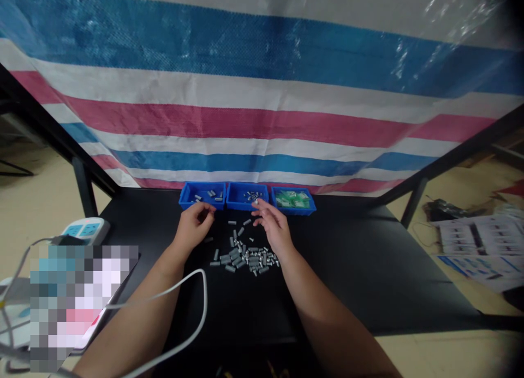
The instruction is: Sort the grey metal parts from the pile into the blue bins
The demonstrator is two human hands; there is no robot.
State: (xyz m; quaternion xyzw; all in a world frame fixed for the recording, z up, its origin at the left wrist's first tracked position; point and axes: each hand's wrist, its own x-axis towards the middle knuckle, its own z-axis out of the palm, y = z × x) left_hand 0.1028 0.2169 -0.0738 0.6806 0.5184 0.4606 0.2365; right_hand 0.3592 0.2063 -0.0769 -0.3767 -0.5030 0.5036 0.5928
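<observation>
My left hand [194, 225] is in front of the left blue bin [203, 205], thumb and fingertips drawn together. Whatever may be between them is too small to make out. A few grey cylinders lie in that bin. My right hand [273, 222] is at the front edge of the middle blue bin [247, 205], which holds small silver screws [254, 196]. Its thumb and forefinger pinch a small silvery piece, probably a screw, while the other fingers curl loosely. Between and below both hands a pile of grey cylinders [235, 255] mixed with small screws lies on the black table [347, 269].
The right blue bin [293, 211] holds green-and-clear plastic packets. A white cable [204, 296] loops over my left forearm. At left are a power strip [96, 231] and a blurred-out flat device [94, 296]. A striped sheet [262, 121] rises behind the bins.
</observation>
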